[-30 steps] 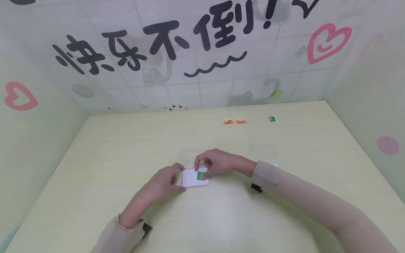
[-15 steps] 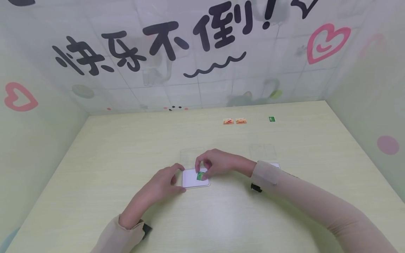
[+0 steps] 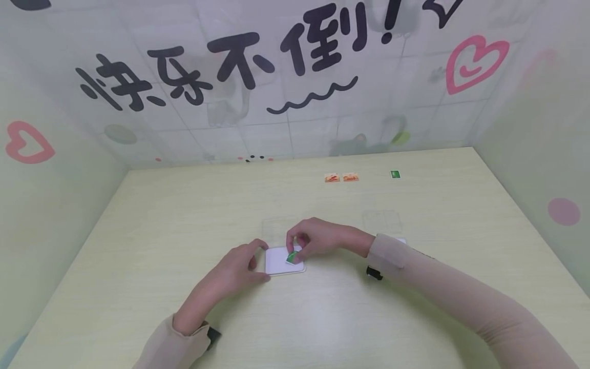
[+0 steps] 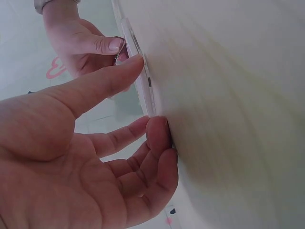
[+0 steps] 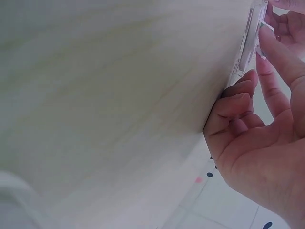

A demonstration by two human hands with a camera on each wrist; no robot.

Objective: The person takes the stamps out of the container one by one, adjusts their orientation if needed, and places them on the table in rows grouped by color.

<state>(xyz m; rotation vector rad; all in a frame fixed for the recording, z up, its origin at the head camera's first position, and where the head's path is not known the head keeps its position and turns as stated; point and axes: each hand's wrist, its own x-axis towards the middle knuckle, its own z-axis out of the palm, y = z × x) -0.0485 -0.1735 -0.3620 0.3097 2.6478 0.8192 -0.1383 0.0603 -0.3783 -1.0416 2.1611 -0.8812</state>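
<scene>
In the head view, a flat white rectangular pad [image 3: 275, 260] with rounded corners lies on the table, a clear rim showing along its edge. My left hand [image 3: 237, 266] holds it at the left end, thumb at the near corner and fingertips at the far one. My right hand [image 3: 318, 238] pinches a small green stamp-like piece [image 3: 292, 257] with a white border between thumb and index finger, over the pad's right part. The piece is bent, its edge curling up in the left wrist view. The right fingertips partly cover it.
Behind the pad lies a clear plastic lid [image 3: 276, 229], with another clear lid [image 3: 382, 220] to the right. Another white item [image 3: 402, 241] is mostly hidden by the right sleeve. Two orange stamp-like pieces [image 3: 341, 177] and a green one [image 3: 395, 174] lie near the back wall.
The green piece under my right fingers goes from flat on the pad to bent and partly lifted as thumb and index finger close on it. My left hand stays at the pad.
</scene>
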